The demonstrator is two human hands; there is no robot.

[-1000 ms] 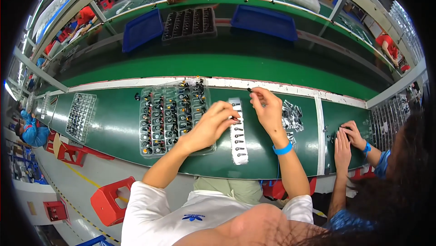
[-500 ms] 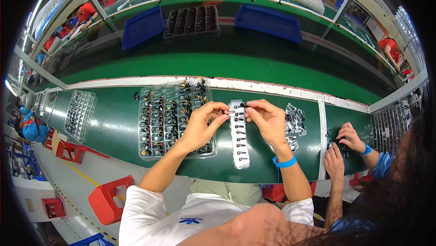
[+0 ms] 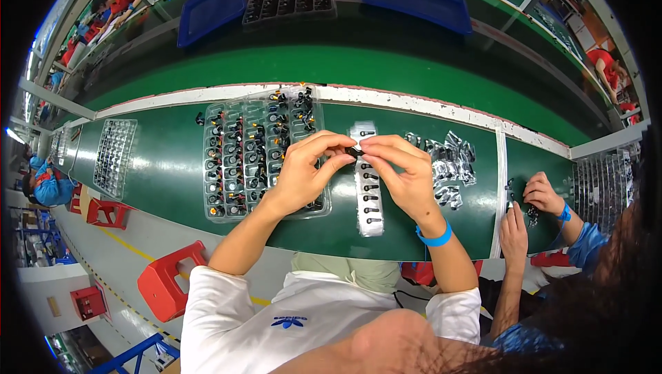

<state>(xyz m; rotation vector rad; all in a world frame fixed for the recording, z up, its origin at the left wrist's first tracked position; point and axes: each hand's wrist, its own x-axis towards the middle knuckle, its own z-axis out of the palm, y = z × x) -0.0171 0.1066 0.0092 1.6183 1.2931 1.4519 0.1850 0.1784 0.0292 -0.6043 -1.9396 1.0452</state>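
Observation:
A small black part (image 3: 354, 152) sits between the fingertips of both hands, which meet over a white strip. My left hand (image 3: 303, 172) pinches it from the left with thumb and forefinger. From the other side my right hand (image 3: 408, 170), with a blue band on its wrist, pinches it too. The fingers cover much of the part, so its exact kind is hidden. Under them, the white strip (image 3: 370, 231) carries a row of black, key-shaped pieces. Left of my left hand lies a clear plastic tray (image 3: 209, 217) holding rows of small black parts with orange and yellow bits.
Small clear packets (image 3: 454, 160) lie right of my right hand. Farther right, a co-worker's hands (image 3: 545, 194) handle small black parts beyond a white divider (image 3: 501, 194). Another clear tray (image 3: 114, 160) lies at left. Blue trays (image 3: 415, 3) stand across the belt.
My fingertips have come together over the strip; before, they were slightly apart, each hand pinching a small piece. The view has tilted, so the bench appears higher.

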